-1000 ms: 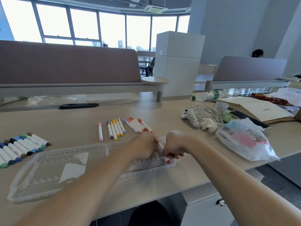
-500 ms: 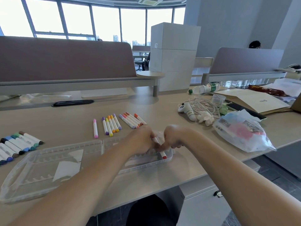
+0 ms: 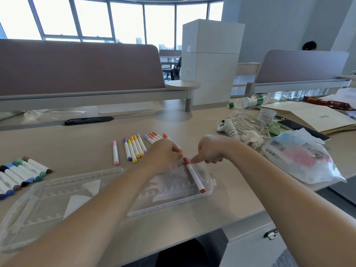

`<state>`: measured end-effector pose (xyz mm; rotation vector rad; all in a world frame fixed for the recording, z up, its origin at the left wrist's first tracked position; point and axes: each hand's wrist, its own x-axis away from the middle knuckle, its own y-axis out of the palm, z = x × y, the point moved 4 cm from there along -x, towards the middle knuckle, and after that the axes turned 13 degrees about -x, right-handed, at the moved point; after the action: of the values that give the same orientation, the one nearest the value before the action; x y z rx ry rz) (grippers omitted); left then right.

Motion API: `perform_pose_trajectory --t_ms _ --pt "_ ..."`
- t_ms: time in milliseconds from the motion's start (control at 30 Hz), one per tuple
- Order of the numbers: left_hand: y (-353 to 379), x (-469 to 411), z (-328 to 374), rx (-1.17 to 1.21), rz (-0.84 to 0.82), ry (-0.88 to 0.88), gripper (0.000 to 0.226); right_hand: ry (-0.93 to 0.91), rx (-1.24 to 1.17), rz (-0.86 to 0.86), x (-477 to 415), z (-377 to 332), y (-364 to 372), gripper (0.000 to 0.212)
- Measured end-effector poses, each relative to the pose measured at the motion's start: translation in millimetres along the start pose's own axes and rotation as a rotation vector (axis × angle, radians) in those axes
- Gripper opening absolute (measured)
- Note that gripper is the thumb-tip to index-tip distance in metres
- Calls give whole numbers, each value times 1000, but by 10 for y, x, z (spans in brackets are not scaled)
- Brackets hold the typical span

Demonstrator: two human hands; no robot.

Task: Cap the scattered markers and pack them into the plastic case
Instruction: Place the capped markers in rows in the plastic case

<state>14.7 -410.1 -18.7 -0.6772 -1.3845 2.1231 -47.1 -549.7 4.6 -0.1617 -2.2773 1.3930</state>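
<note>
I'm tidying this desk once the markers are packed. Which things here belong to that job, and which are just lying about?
For the job: red marker lying in the case; pink marker; purple-yellow markers; orange-red markers; blue-green markers.

Lying about: bottle; controller; cables; plastic bag; envelope; phone.
</note>
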Motion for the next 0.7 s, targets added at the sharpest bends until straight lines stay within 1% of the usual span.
perform_pose_trajectory --t_ms 133,267,367,467,533,600,700 --pt "-101 -165 -181 -20 61 -48 24 -36 -20 235 -444 -59 -27 45" --pt "-130 -322 -305 32 75 -58 27 -68 -128 322 -908 -161 30 26" --pt "-133 -405 -397 23 77 -62 28 -26 -115 316 -1130 -287 81 20" --pt "-167 -422 -442 19 87 -52 28 20 -89 256 -1212 -385 119 29" --pt "-197 -394 -439 16 84 -48 28 25 -58 244 -1214 -423 141 32" --pt "-202 -352 -428 17 73 -50 28 18 -48 243 -1174 -441 148 24" --pt "-206 -258 -373 40 51 -63 27 21 -94 280 -981 -417 44 11"
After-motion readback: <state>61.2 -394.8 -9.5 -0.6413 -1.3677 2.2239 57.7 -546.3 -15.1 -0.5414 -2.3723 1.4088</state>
